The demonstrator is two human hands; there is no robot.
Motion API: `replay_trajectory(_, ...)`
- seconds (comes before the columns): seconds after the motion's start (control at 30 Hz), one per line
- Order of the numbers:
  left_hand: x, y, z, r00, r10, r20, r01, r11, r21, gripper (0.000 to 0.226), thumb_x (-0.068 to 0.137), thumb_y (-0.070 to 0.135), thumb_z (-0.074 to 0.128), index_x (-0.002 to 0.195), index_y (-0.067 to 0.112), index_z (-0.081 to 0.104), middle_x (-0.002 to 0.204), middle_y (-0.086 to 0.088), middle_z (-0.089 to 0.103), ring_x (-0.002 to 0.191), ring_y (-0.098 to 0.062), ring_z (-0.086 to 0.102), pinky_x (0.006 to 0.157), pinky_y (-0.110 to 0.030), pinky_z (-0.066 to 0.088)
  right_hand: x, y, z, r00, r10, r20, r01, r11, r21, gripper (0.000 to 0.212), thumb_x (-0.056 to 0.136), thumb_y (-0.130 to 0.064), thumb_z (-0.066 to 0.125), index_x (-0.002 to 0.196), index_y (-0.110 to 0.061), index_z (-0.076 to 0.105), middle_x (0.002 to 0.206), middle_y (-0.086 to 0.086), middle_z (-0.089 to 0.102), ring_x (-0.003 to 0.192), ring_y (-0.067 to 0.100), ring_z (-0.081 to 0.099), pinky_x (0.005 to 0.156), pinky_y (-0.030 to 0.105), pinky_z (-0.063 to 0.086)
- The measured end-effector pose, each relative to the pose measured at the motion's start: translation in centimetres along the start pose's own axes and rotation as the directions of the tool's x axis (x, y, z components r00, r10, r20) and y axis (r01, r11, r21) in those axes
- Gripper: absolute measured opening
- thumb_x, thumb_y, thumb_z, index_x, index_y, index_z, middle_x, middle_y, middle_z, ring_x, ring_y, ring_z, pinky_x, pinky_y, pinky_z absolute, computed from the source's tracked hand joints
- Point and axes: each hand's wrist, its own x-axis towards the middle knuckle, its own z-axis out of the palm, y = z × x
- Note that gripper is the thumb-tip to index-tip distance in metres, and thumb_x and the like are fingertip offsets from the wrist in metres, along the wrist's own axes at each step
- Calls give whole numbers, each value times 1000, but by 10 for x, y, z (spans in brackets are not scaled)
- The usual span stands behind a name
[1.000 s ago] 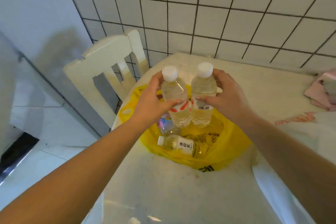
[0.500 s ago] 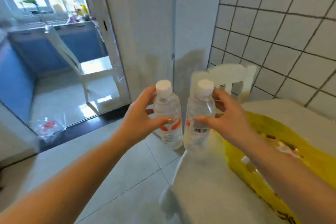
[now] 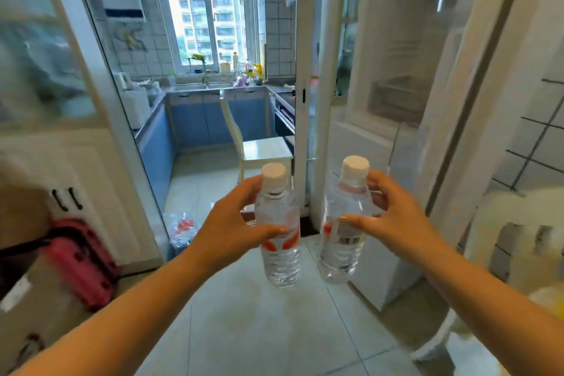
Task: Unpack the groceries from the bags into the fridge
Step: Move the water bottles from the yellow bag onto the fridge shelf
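The left hand (image 3: 232,232) grips a clear plastic water bottle with a white cap and red label (image 3: 279,232), thumb across the label, fingers curled round the far side. The right hand (image 3: 396,223) grips a second clear plastic water bottle with a white cap and a barcode label (image 3: 343,223) in the same manner. Both bottles are upright, side by side, apart from each other, held in the air above the pale tiled floor (image 3: 259,314). The white fridge (image 3: 396,85) stands open, ahead and to the right of the bottles. A white wooden chair (image 3: 259,146) stands in the kitchen doorway beyond. A pink case (image 3: 82,262) sits at the left edge.
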Motion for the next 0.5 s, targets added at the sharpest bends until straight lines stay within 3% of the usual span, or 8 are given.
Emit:
replay_trajectory(0.2, 36, -51, -79, 999, -7, -40, 7, 1000, 13, 67, 67, 25, 78, 124, 36, 44, 120, 18, 56, 109, -6, 57, 83, -12, 50, 69, -31, 63, 999, -23, 23, 24, 999, -23, 78, 66, -37, 74, 135, -27, 40, 135, -3, 51, 115, 12, 50, 92, 27, 43)
replay_trajectory(0.37, 84, -86, -112, 996, -19, -92, 18, 1000, -5, 67, 70, 21, 77, 126, 33, 43, 120, 17, 55, 105, -3, 57, 76, -8, 49, 135, -30, 92, 999, -35, 5, 35, 999, -37, 85, 57, -49, 69, 135, -30, 42, 132, -3, 54, 117, 18, 54, 97, 38, 47)
replay_trajectory(0.5, 137, -113, -123, 992, -22, -124, 23, 1000, 6, 67, 70, 18, 78, 125, 34, 44, 123, 12, 56, 109, -8, 57, 81, -17, 51, 200, -15, 111, 999, -53, -4, 53, 999, -6, 79, 66, -34, 75, 137, -29, 42, 133, -1, 54, 120, 20, 52, 100, 40, 44)
